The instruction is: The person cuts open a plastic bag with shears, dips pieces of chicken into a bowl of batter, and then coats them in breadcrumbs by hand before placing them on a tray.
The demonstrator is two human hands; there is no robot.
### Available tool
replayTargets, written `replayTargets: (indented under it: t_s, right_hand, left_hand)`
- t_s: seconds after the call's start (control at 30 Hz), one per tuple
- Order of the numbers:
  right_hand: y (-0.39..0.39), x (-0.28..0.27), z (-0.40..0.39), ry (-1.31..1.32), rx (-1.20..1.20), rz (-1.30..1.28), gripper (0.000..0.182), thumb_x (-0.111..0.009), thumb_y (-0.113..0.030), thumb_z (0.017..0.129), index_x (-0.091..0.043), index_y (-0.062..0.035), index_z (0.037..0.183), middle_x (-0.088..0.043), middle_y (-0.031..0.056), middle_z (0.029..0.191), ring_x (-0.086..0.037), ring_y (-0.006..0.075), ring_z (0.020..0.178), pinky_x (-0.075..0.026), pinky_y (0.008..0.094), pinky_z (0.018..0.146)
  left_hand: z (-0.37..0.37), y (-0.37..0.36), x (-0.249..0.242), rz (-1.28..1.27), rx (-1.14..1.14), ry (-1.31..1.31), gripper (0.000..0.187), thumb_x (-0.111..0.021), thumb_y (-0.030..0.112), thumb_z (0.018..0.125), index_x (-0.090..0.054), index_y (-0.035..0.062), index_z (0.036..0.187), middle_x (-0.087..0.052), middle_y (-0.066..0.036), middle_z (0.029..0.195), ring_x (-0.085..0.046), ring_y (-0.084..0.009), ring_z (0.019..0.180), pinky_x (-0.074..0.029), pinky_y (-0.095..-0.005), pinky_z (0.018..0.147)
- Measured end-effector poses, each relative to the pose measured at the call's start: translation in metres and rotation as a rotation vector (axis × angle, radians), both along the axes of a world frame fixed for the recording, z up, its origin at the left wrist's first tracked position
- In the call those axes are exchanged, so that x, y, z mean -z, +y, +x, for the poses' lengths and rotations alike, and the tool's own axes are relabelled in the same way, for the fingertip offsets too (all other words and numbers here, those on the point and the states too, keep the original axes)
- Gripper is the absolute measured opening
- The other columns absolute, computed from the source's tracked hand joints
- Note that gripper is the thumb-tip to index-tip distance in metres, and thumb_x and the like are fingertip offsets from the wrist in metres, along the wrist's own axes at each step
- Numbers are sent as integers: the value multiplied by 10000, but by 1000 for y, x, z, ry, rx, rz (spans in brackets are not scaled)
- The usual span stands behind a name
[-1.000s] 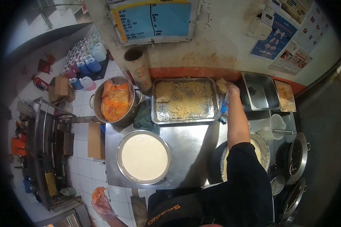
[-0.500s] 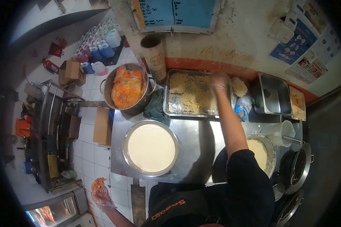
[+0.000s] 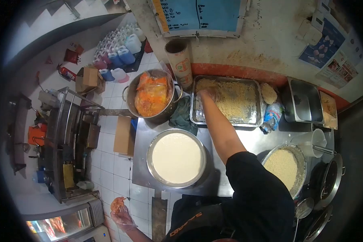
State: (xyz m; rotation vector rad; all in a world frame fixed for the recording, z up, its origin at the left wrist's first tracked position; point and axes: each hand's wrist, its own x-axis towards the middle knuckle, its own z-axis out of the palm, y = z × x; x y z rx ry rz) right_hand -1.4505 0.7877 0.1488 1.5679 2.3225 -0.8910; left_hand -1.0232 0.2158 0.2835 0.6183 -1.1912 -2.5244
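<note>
My left hand (image 3: pixel 123 219), in a clear plastic glove, is closed on a piece of orange-red marinated meat (image 3: pixel 117 204) and holds it out over the floor, left of the table. My right hand (image 3: pixel 207 94), also gloved, reaches down to the pale crumbs (image 3: pixel 236 99) at the left end of a metal tray (image 3: pixel 226 123); its fingers are blurred. Nearer to me stands a round bowl of cream-coloured batter (image 3: pixel 176 157). Behind that bowl, a large pot (image 3: pixel 155 115) contains a plastic bag of orange marinated meat (image 3: pixel 152 94).
A dark cloth (image 3: pixel 182 113) lies between pot and tray. On the right are a plastic bottle (image 3: pixel 272 115), a deep steel pan (image 3: pixel 306 99), a bowl of crumbs (image 3: pixel 284 166) and a white jug (image 3: pixel 310 142). A cardboard tube (image 3: pixel 179 64) stands against the wall.
My right hand has swept from the right end of the tray to its left end over the crumbs. The left hand still holds the meat. The whole view has shifted slightly.
</note>
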Motion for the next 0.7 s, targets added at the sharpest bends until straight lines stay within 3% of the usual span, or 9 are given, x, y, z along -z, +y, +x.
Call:
replayTargets:
  t_s: [0.03,0.07,0.13,0.27,0.33,0.57,0.63,0.67,0.7]
  right_hand:
    - [2,2,-10,-87,252,-2,450,-654,-366,758,-670,-38,1065,-633,152,1166,-613,286,1080,-515,372,825]
    - [7,7,-14,-90,254,1,450,-654,-366,758,-670,-38,1065,-633,152,1166,-613,286,1080,-515,372,825]
    - [14,15,-12,366,158,-125,405,-587,-295,784,-658,-35,1086,-638,187,1147,-630,300,1059,-518,400,824]
    - [32,-5,4,242,-120,9,411,-612,-311,768,-658,-36,1070,-648,188,1122,-644,308,1026,-524,399,807]
    - [38,-19,17,277,-159,47,561,-659,-523,730,-699,-16,966,-667,202,1056,-657,328,990,-522,412,788]
    - [86,-92,90,276,-110,131,560,-569,-478,815,-645,0,1095,-609,217,1181,-623,295,1080,-502,380,878]
    - [159,-60,97,46,-584,266,523,-530,-447,848,-610,-52,1182,-586,180,1239,-607,292,1107,-496,368,886]
    - [192,-41,110,43,-582,269,523,-530,-447,848,-610,-52,1182,-586,180,1239,-607,292,1107,-496,368,886]
    - [226,-22,124,456,-186,-16,417,-572,-385,827,-639,-109,1132,-625,128,1163,-625,237,1026,-498,354,835]
  left_hand:
    - [1,0,1,14,-77,-45,512,-645,231,837,-484,-96,1196,-564,-247,1184,-585,-375,1080,-573,-421,825]
    - [0,1,1,17,-74,-48,512,-645,231,837,-484,-96,1196,-564,-247,1184,-585,-375,1080,-573,-421,825]
    - [-4,7,-3,17,-99,-38,498,-623,219,855,-472,-101,1205,-557,-250,1189,-577,-386,1086,-569,-422,841]
    - [-14,10,-6,-99,-87,-93,591,-603,284,805,-453,-116,1214,-560,-230,1185,-586,-291,1068,-551,-324,835]
    - [-21,13,-9,-143,-6,-80,616,-607,284,803,-436,-127,1229,-554,-237,1192,-575,-304,1086,-547,-335,851]
    - [-37,13,-3,-98,108,-34,623,-611,263,806,-421,-138,1243,-539,-254,1202,-570,-303,1095,-545,-325,853]
    - [-37,11,2,-79,83,-12,628,-616,267,804,-421,-137,1243,-531,-263,1215,-566,-304,1106,-541,-323,862]
    - [-36,8,4,-75,86,-14,628,-616,267,804,-421,-137,1243,-531,-263,1215,-566,-304,1106,-541,-323,862]
    - [-36,4,7,-96,82,-24,631,-613,276,806,-422,-137,1244,-531,-261,1217,-565,-303,1109,-539,-323,865]
